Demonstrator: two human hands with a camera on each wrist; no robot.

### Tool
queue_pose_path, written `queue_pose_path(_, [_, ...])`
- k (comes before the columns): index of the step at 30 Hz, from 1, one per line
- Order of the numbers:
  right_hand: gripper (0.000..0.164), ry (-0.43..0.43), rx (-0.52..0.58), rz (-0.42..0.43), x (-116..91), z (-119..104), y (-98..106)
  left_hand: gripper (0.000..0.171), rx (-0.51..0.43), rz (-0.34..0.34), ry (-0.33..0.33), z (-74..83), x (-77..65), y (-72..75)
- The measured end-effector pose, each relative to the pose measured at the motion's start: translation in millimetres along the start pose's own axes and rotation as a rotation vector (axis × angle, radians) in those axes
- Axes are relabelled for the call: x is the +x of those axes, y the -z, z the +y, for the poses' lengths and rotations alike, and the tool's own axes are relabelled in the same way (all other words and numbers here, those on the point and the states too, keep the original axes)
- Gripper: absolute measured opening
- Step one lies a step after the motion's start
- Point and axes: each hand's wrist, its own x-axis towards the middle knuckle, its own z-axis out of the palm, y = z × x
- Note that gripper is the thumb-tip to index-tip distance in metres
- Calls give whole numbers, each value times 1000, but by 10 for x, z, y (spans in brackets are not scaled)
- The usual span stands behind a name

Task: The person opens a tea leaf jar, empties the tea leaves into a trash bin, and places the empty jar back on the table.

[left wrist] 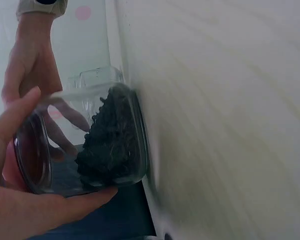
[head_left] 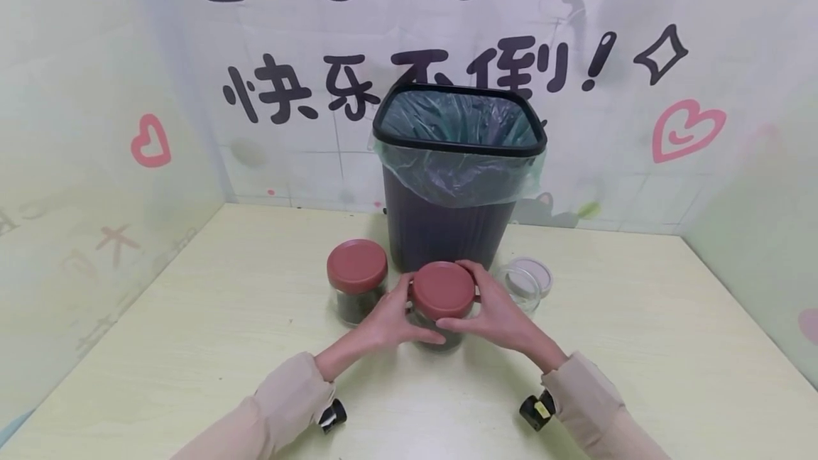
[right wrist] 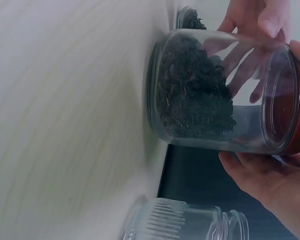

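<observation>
On the left, a red-lidded jar (head_left: 356, 266) stands on the surface (head_left: 224, 318), just beside the left hand (head_left: 388, 318). Fingers of the left hand and right hand (head_left: 501, 316) bend part-way round the middle jar (head_left: 444, 289), in front of the bin (head_left: 447, 226), and hold it. A clear jar (head_left: 525, 299) stands near the right hand, by a pale lid (head_left: 540, 275), so a quick swing right could knock it over.
</observation>
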Motion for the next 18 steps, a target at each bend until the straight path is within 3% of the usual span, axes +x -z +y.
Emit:
queue_pose_path(4, [82, 36, -6, -42, -39, 21, 32, 94, -31, -89, -11, -5, 72, 30])
queue_pose_path(9, [80, 49, -25, -84, -70, 16, 70, 94, -50, -154, -77, -17, 115, 46])
queue_pose_path(13, [88, 26, -77, -48, -84, -25, 32, 90, -26, -134, -114, -23, 113, 7])
queue_pose_path(18, [100, 72, -265, 102, -75, -109, -108, 88, 47, -56, -86, -8, 101, -65])
